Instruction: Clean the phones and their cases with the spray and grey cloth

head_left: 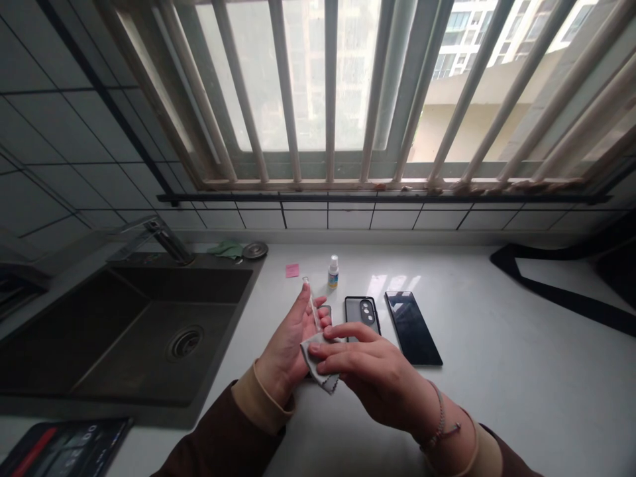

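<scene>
My left hand (289,341) is closed around a thin clear piece (313,306) that looks like a transparent phone case tilted nearly edge-on. My right hand (372,364) pinches a grey cleaning cloth (322,377) with a zigzag edge and presses it near the lower end of the clear piece. Part of that piece is hidden by the cloth and fingers. Just behind the hands lie a black phone case (354,308) with a camera cutout and a dark phone (413,330). A small white spray bottle (332,273) stands upright farther back.
To the left is a dark sink (119,331) with a faucet (166,238). A pink sticky note (292,270), a green cloth (227,250) and a metal drain cover (255,250) lie near it. A black strap (561,278) rests at right, and a black printed package (69,447) lies at lower left.
</scene>
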Demonstrator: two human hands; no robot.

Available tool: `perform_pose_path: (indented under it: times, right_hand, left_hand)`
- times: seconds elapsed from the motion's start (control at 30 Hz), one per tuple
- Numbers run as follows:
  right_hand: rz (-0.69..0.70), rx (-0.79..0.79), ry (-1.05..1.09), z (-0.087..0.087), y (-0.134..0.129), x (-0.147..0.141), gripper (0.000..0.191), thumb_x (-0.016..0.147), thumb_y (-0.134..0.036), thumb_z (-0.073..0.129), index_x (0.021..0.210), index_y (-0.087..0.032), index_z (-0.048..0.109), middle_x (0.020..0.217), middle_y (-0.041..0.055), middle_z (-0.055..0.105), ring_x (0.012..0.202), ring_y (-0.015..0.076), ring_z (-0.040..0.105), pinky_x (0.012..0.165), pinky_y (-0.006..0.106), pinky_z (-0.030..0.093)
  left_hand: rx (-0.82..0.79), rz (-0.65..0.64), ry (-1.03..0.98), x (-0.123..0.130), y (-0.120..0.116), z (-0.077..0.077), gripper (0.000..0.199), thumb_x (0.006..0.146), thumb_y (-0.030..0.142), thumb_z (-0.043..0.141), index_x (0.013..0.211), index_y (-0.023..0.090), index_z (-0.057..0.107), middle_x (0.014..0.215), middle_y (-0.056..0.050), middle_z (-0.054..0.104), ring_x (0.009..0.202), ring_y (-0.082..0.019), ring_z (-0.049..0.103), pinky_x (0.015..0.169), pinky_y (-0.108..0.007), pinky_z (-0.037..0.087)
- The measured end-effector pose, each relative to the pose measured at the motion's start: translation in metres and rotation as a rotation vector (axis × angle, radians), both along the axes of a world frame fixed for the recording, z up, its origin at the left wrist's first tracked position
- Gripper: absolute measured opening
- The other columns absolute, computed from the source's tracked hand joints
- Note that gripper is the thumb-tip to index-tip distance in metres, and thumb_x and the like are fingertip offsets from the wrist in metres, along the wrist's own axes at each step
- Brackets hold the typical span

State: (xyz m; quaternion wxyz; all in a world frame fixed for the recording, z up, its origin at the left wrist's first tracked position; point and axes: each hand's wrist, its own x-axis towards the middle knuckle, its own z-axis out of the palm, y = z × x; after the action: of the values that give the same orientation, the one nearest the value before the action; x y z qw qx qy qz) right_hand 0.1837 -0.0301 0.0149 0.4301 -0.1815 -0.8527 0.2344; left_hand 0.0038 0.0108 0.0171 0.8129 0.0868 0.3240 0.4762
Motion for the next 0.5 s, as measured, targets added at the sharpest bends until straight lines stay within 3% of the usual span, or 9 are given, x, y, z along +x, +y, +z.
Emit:
perform_pose_path:
  times: [0.3, 0.5]
  right_hand:
    - [-0.038, 0.156, -0.097, -0.006, 0.001, -0.002, 0.029, 0.101, -0.004, 0.06, 0.122, -0.022, 0.07, 0.135, -0.0001, 0.077, 0.14, 0.022, 0.059, 0.119, 0.039, 0.051]
    - [-0.065, 0.213, -0.15, -0.001, 0.002, 0.0, 0.027, 0.101, -0.005, 0.06, 0.121, -0.022, 0.069, 0.133, -0.0011, 0.078, 0.133, 0.0221, 0.065, 0.117, 0.041, 0.049]
  left_hand:
    - [-0.037, -0.019, -0.194, -0.009, 0.0, 0.004, 0.06, 0.1, 0.063, 0.056, 0.123, 0.008, 0.058, 0.082, -0.006, 0.059, 0.066, -0.016, 0.058, 0.059, -0.027, 0.056]
    - [-0.011, 0.031, -0.291, -0.015, -0.002, 0.007, 0.056, 0.101, 0.057, 0.058, 0.123, 0.005, 0.061, 0.087, -0.008, 0.06, 0.071, -0.017, 0.062, 0.064, -0.028, 0.06]
